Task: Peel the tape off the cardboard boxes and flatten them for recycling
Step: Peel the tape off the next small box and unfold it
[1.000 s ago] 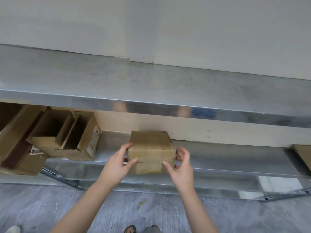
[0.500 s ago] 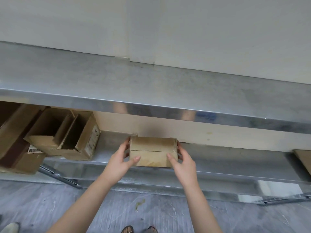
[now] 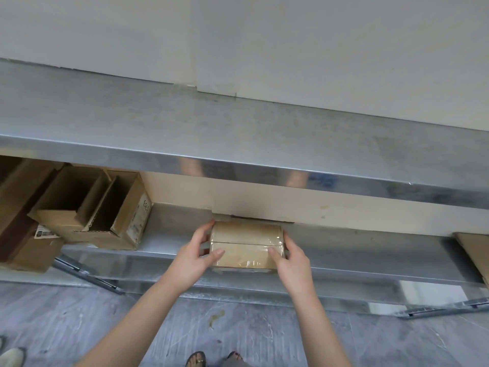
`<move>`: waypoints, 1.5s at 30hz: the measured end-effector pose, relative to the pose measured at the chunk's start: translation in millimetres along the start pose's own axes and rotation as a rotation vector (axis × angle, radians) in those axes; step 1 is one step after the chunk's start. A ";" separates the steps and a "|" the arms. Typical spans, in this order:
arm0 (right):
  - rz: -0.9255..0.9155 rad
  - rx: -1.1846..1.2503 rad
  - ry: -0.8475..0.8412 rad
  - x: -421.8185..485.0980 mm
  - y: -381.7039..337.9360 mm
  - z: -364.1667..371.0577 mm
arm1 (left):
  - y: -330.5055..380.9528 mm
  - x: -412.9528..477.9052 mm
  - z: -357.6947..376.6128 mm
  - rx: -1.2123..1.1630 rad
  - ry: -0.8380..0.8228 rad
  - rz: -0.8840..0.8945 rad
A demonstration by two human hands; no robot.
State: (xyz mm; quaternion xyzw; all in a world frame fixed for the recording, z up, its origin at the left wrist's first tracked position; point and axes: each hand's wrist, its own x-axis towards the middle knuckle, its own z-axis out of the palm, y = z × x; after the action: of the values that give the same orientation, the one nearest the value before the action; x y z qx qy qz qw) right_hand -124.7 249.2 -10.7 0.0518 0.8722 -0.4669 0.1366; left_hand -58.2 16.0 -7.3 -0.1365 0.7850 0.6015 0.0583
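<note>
A small closed cardboard box (image 3: 247, 241), wrapped in glossy clear tape, is at the front edge of the lower metal shelf (image 3: 357, 256). My left hand (image 3: 194, 256) grips its left end, thumb on the front face and fingers behind the side. My right hand (image 3: 289, 260) grips its right end, thumb on the front face. The box's underside and back are hidden.
Open cardboard boxes (image 3: 105, 210) and a larger brown box (image 3: 18, 213) crowd the shelf's left end. Another cardboard piece (image 3: 473, 250) lies at the far right. A metal worktop (image 3: 238, 133) overhangs the shelf. Grey floor and my sandalled feet (image 3: 211, 360) are below.
Both hands have tilted the box up and drawn it forward, so its taped front face now shows instead of its top. The view has shifted slightly downward.
</note>
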 end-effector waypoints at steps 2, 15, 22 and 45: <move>0.041 -0.001 -0.054 -3.5 9.1 2.8 | -8.8 -4.3 2.4 0.028 -0.019 -0.034; 0.006 0.301 -0.183 0.7 8.2 26.6 | -18.0 4.1 -11.4 0.216 0.123 0.084; 0.059 0.426 -0.321 2.4 8.5 16.8 | -21.2 7.5 -17.9 0.179 0.083 0.103; 0.099 0.379 -0.286 37.6 26.4 39.5 | -25.1 17.4 -27.1 0.255 0.141 0.079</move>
State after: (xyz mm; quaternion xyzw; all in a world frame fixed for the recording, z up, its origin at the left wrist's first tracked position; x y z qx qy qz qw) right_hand -147.4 229.8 -63.4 0.0524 0.7370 -0.6177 0.2694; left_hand -65.7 -18.5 -27.8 -0.1389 0.8620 0.4875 -0.0037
